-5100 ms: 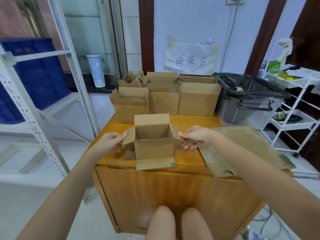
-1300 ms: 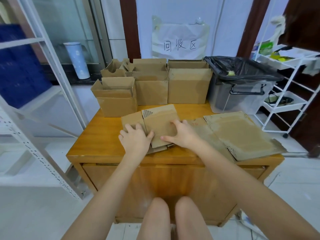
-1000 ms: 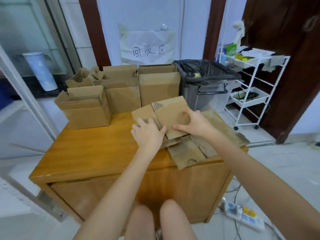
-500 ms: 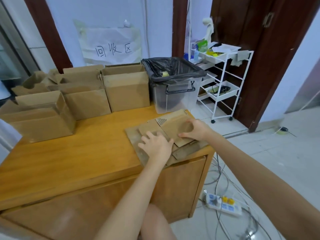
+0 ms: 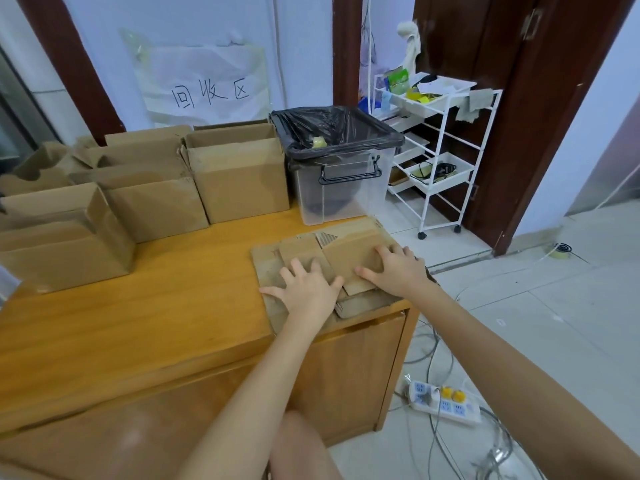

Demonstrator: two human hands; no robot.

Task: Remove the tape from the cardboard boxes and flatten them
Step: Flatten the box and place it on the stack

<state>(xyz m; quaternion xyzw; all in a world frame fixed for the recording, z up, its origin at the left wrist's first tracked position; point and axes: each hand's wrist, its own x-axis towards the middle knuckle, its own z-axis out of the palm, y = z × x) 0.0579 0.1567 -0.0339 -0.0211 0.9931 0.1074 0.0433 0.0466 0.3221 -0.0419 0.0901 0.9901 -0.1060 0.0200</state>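
The flattened box (image 5: 349, 261), open and upright five seconds earlier, now lies collapsed on the flat cardboard stack (image 5: 266, 271) at the tabletop (image 5: 138, 306) corner. Left hand (image 5: 306, 292) and right hand (image 5: 398, 271) press it with fingers spread, gripping nothing. Upright boxes (image 5: 239, 178) beyond the fingertips remain to flatten.

Even soft daylight, slight blur, fisheye edges
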